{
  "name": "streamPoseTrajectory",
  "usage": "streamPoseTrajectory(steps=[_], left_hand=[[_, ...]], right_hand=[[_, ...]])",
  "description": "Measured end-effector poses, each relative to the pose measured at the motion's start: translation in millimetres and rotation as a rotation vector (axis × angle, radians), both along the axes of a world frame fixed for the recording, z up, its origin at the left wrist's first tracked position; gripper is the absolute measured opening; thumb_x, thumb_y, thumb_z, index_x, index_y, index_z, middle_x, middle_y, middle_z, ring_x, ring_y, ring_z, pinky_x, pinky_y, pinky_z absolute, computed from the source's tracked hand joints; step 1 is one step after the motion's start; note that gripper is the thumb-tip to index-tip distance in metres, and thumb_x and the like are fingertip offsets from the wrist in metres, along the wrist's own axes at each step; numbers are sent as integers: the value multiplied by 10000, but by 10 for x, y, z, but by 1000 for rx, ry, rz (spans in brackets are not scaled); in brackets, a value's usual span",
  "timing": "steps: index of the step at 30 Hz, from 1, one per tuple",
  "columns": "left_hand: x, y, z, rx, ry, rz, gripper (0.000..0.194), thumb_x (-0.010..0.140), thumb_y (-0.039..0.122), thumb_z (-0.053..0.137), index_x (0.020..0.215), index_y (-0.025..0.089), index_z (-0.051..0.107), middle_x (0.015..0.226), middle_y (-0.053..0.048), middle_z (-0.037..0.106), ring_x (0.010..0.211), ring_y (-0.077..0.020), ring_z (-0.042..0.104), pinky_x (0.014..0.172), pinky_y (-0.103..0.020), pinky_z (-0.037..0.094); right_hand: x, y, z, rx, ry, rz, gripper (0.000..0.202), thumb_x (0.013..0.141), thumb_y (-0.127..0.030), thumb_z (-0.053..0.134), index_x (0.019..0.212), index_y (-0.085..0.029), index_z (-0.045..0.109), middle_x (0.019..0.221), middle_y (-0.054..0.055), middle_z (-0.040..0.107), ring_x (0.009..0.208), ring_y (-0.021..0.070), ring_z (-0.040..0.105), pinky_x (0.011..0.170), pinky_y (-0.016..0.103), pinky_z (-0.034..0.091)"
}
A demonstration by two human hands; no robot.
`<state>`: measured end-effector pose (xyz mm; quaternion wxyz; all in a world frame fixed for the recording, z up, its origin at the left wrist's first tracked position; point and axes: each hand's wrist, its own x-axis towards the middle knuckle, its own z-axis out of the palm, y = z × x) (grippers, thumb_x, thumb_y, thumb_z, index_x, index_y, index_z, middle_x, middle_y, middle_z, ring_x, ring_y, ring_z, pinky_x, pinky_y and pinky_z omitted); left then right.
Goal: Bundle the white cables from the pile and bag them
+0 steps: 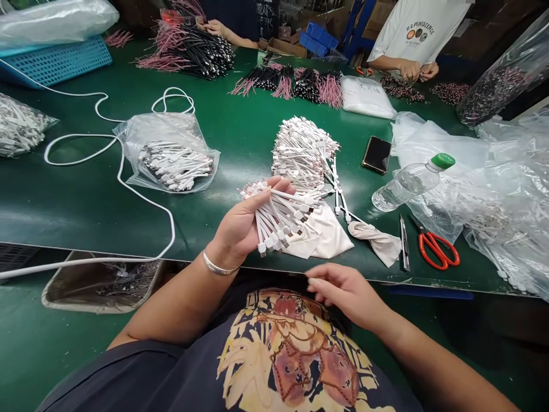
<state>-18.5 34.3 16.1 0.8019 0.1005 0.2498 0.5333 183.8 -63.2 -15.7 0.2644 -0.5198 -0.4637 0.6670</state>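
My left hand point(240, 229) is wrapped round a bundle of short white USB cables point(278, 223), their plugs fanning out to the lower right. Beyond it lies a big pile of the same white cables point(302, 151) on the green table. Just past the table's front edge hovers my right hand point(343, 292), its fingers bent and thumb near the forefinger; I see nothing held there. A cream cloth point(328, 234) lies under the bundle, and a second crumpled cloth point(377, 240) is to its right.
Right of the pile are a phone point(376, 154), a water bottle point(405, 186), a cutter knife point(404, 243) and red-handled scissors point(437, 249). A bag of cables point(171, 154) lies left, beside a loose white cord point(171, 223). A bin point(72, 286) stands below. Two people work across the table.
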Motion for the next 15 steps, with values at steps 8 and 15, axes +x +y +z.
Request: streamPoseTrajectory(steps=[8,15], left_hand=[[-116,65,37,50,9,3,236,867,93,488,1030,168,641,992,-28,728,998,-160,658,1015,-341,435],[-116,47,96,58,57,7,245,859,90,490,1031,187,637,969,-27,732,1040,-173,641,1036,-373,412]], right_hand=[[502,-527,-95,126,-53,-479,216,744,-394,694,806,-188,716,698,88,658,556,164,586,463,271,466],[204,-70,629,775,227,-799,123,740,-376,685,684,-266,689,508,15,501,451,120,449,384,263,303]])
